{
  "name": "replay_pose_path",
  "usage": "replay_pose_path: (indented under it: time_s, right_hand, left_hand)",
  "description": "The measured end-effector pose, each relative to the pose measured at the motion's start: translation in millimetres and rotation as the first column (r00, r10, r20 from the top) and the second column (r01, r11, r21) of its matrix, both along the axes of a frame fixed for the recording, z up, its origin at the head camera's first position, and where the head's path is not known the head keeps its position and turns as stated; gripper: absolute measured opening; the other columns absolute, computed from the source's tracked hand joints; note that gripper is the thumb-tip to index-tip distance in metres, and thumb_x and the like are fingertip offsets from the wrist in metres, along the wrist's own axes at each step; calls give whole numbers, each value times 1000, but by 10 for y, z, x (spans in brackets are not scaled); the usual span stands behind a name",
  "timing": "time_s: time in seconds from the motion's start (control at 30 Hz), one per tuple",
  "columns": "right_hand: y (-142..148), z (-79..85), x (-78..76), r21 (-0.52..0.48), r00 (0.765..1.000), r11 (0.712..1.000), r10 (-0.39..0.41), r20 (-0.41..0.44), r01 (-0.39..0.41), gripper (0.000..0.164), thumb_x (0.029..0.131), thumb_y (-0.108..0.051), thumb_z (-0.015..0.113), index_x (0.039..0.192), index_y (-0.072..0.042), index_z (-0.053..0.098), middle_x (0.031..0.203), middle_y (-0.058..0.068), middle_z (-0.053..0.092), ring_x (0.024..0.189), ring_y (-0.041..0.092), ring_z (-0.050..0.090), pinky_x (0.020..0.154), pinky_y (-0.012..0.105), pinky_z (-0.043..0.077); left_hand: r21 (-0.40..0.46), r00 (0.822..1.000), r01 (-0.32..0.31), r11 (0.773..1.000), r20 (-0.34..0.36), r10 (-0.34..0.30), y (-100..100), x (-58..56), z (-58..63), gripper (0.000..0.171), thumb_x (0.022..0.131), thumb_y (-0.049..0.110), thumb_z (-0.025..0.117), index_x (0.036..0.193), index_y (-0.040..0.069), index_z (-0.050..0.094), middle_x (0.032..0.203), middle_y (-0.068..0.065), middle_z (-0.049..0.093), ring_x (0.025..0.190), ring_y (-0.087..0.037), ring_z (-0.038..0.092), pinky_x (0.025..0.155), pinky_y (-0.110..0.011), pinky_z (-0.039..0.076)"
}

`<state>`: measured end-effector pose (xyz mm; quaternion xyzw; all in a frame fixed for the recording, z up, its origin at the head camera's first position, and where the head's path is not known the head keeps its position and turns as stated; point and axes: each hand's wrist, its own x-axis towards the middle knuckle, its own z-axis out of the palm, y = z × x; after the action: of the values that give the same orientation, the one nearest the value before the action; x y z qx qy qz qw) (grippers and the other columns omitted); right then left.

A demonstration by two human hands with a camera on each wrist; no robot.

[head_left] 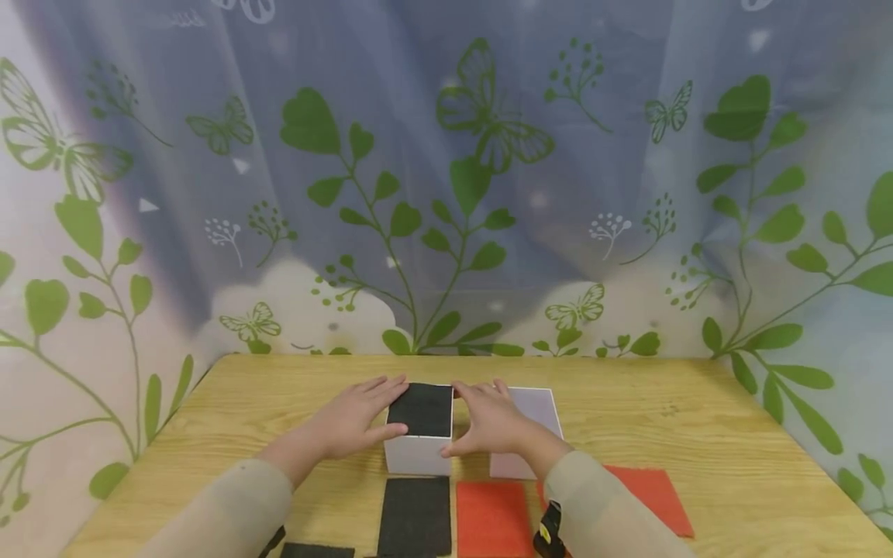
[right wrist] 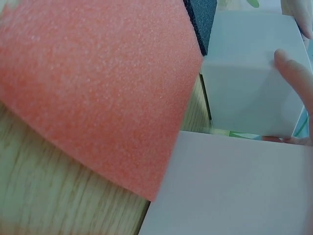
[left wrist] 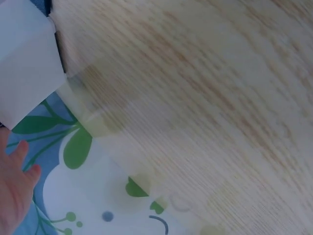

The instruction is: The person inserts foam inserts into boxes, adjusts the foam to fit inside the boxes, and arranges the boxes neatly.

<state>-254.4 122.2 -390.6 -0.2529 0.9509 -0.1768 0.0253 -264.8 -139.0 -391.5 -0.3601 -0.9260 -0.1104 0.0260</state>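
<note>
A white box point(head_left: 418, 456) stands on the table with a black foam sheet point(head_left: 421, 411) at its top. My left hand point(head_left: 349, 418) holds its left side, thumb at the front top corner and fingers stretched toward the back corner. From the right, my right hand point(head_left: 491, 422) grips the box, thumb at the front corner and fingers toward the back. In the right wrist view that thumb point(right wrist: 292, 71) touches the white wall. A pale box lid or panel point(head_left: 537, 403) lies partly under my right forearm.
Closer to me lie a black foam sheet point(head_left: 415, 515), a red foam sheet point(head_left: 494, 518) and another red sheet point(head_left: 652, 496) by the right sleeve. Part of a further black sheet point(head_left: 317, 551) shows at the bottom edge. A patterned curtain point(head_left: 446, 232) hangs behind the table.
</note>
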Motion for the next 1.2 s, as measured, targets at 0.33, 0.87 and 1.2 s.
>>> replay_pose_path:
  time_s: [0.33, 0.87, 1.2]
  right_hand:
    - [0, 4, -4, -8, 1000, 1000, 1, 4, -1, 104, 66, -59, 75, 144, -5, 32, 134, 7, 49, 126, 27, 39, 108, 53, 4]
    - [9, 34, -23, 6, 1000, 1000, 0, -11, 0, 104, 66, -60, 75, 144, -5, 33, 134, 8, 49, 126, 28, 39, 108, 53, 5]
    - [8, 7, -6, -16, 1000, 1000, 7, -12, -8, 103, 66, -59, 75, 143, -4, 34, 130, 7, 52, 123, 28, 41, 107, 55, 6]
  left_hand:
    - [-48, 996, -42, 998, 71, 46, 137, -3, 120, 85, 88, 68, 33, 148, 10, 24, 152, -8, 21, 136, -26, 26, 107, -49, 23]
    - [-28, 995, -62, 998, 76, 64, 239, -48, 153, 84, 89, 67, 35, 147, 7, 29, 148, -12, 31, 135, -27, 30, 106, -50, 23]
    - [-54, 995, -59, 997, 74, 63, 276, -23, 123, 84, 88, 68, 34, 145, 6, 31, 148, -12, 31, 137, -28, 25, 107, -50, 21]
